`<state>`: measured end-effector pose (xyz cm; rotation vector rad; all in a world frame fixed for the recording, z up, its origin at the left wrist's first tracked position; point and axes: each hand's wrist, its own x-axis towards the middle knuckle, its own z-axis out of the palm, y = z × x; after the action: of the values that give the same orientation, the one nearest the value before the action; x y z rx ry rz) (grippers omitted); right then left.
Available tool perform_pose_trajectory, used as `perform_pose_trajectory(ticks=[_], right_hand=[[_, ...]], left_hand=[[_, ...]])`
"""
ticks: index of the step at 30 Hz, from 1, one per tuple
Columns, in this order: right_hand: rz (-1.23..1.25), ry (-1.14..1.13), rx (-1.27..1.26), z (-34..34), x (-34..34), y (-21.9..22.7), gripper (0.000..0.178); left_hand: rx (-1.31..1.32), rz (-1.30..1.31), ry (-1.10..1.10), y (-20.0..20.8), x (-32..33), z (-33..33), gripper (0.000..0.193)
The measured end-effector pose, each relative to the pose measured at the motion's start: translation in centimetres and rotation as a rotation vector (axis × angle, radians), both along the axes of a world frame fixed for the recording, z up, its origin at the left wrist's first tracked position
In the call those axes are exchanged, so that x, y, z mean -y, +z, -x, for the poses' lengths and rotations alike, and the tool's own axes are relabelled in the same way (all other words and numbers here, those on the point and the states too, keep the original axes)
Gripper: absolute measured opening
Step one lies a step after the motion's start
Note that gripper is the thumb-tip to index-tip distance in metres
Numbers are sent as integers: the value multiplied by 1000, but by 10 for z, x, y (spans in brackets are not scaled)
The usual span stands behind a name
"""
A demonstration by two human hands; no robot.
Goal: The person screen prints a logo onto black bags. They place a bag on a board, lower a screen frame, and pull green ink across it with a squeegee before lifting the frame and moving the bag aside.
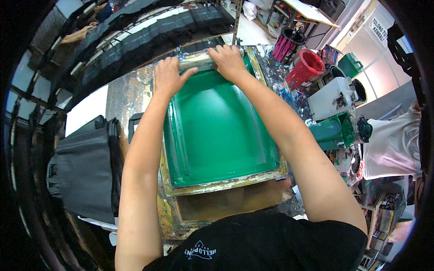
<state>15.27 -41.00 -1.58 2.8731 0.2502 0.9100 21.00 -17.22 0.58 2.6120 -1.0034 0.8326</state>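
A wooden screen-printing frame [226, 184] lies on the worktable, its mesh [217, 131] coated in wet green ink with thicker ridges along the sides. Both my arms reach across it to the far end. There my left hand [169, 77] and my right hand [228, 62] grip a squeegee [195, 62] from either side, fingers curled over its top and out of sight. My left thumb points inward along the bar. The squeegee's blade is mostly hidden by my hands. Beneath the frame's near edge shows a brown board [235, 201].
Folded black fabric bags [86, 167] are stacked at the left. Black pieces lie on a rack [153, 38] beyond. To the right stand a red bucket [306, 67], a pink-streaked black bucket [288, 44], a white jerrycan [332, 97] and a green ink container [334, 131].
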Motion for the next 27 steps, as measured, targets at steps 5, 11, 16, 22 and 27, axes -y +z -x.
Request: perform_pose_trajectory(ticks=[5, 11, 16, 22, 27], right_hand=[[3, 16, -1, 3, 7, 0, 35], [17, 20, 58, 37, -5, -3, 28], [20, 10, -31, 89, -26, 2, 26], [31, -3, -14, 162, -45, 3, 23], [-13, 1, -71, 225, -65, 5, 33]], left_hand=[[53, -41, 90, -10, 12, -5, 70], [120, 9, 18, -17, -2, 26, 66], [104, -13, 52, -21, -22, 73, 65], [14, 19, 28, -16, -40, 145, 60], [0, 32, 11, -17, -60, 210, 58]])
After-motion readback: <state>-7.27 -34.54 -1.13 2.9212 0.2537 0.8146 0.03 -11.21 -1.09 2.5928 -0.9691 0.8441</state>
